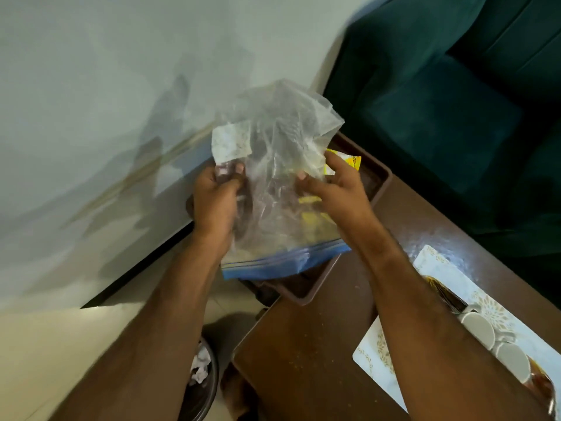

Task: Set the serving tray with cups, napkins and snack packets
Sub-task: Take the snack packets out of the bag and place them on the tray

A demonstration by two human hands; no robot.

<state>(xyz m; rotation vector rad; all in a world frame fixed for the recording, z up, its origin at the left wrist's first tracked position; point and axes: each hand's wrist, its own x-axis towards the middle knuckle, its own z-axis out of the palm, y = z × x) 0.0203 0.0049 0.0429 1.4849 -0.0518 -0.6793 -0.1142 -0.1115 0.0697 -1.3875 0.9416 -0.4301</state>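
Note:
I hold a clear zip bag (279, 177) with a blue seal strip upside down over a brown tray (306, 291) at the table's far corner. My left hand (217, 196) grips the bag's left side, my right hand (337, 185) pinches its right side. Yellow snack packets show blurred through the plastic, and one yellow packet (349, 161) lies in the tray behind my right hand. A white patterned serving tray (437, 268) at the lower right carries two upturned grey cups (498, 344).
The brown wooden table (318, 344) runs from the centre to the lower right. A teal sofa (455, 101) stands beyond it. On the floor at the lower left sits a dark bin (200, 381) with crumpled paper, by the white wall.

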